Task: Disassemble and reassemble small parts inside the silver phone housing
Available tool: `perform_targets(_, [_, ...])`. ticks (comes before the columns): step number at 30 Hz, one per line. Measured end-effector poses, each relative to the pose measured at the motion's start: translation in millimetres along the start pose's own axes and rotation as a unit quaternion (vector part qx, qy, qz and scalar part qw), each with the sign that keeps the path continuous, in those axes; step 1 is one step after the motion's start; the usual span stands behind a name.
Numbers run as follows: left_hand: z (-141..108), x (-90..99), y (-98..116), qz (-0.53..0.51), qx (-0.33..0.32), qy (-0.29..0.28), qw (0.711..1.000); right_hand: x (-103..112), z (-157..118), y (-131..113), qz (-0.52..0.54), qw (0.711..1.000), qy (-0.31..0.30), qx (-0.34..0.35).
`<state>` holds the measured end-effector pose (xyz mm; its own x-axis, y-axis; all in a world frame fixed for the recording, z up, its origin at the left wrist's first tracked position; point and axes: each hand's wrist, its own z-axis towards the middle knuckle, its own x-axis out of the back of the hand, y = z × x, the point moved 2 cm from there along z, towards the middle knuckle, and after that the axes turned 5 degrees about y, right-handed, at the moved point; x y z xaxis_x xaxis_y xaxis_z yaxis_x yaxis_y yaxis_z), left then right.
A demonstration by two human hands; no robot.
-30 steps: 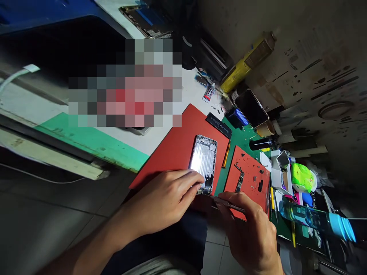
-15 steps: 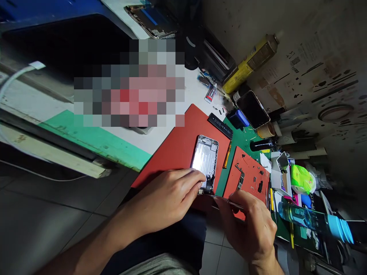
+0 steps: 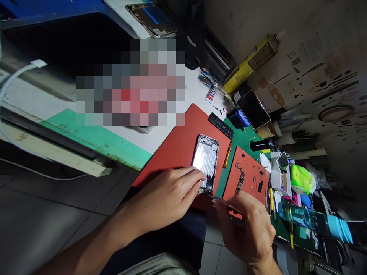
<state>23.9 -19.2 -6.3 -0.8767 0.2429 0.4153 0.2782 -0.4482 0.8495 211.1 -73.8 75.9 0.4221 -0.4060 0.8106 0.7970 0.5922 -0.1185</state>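
Observation:
An opened phone housing (image 3: 204, 158) lies on the red mat, its ribbed silver inside facing up. My left hand (image 3: 179, 194) rests at the lower left of the housing, fingertips closed together over its edge. What lies beneath those fingertips is hidden. Close to the housing's bottom edge, my right hand (image 3: 249, 225) pinches a slim metal tool (image 3: 231, 207), whose tip points left towards that edge. Whether the tip touches the housing I cannot tell. An orange-handled screwdriver (image 3: 227, 154) and a black battery (image 3: 220, 125) lie beside the housing.
A second red mat (image 3: 249, 168) holds a logic board (image 3: 240, 181) and several small parts. To the right are a blue water bottle (image 3: 312, 218) and a green tissue pack (image 3: 302, 178). A phone (image 3: 254, 109) leans near the wall. A pixelated patch covers part of the white table.
My right hand and its slim tool have shifted very slightly. My left hand and the phone housing stay in place.

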Motion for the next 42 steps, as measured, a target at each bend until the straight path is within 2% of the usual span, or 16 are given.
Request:
perform_targets(3, [0.3,0.3,0.0,-0.001,-0.002,0.0,1.0,-0.5,0.6,-0.5,0.021,1.0,-0.006,-0.008])
perform_targets(7, [0.6,0.2,-0.5,0.0,0.0,0.0,1.0,-0.4,2.4,-1.3,-0.018,1.0,0.002,0.001])
perform_targets(11, [0.6,-0.3,-1.3,-0.005,0.006,-0.007,1.0,-0.9,1.9,-1.2,0.017,1.0,-0.014,-0.01])
perform_targets(15, [-0.1,-0.6,-2.3,-0.012,0.016,-0.018,1.0,-0.9,1.1,-1.4,-0.016,1.0,-0.004,-0.002])
perform_targets(19, [-0.4,-1.2,-3.3,-0.012,0.022,-0.025,0.999,-1.4,1.3,-1.4,0.04,0.999,-0.026,-0.024])
perform_targets(24, [0.0,-2.4,-4.5,-0.009,0.026,-0.033,0.999,-0.9,3.1,-3.3,-0.004,1.0,-0.011,-0.015])
perform_targets(29, [-1.9,-2.6,-4.8,-0.003,0.036,-0.04,0.999,-3.3,3.2,-2.8,0.051,0.998,-0.014,-0.036])
perform_targets(33, [-2.3,-3.2,-5.2,0.006,0.033,-0.034,0.999,-3.1,1.2,-1.0,0.014,0.999,-0.003,-0.031])
perform_targets(38, [-3.2,-5.5,-6.9,0.025,0.022,-0.031,0.999,-3.6,-0.2,-1.2,0.039,0.997,-0.019,-0.057])
perform_targets(42, [-3.6,-6.1,-8.1,0.032,0.02,-0.029,0.999,-2.7,1.9,-4.3,0.018,0.998,-0.016,-0.055])
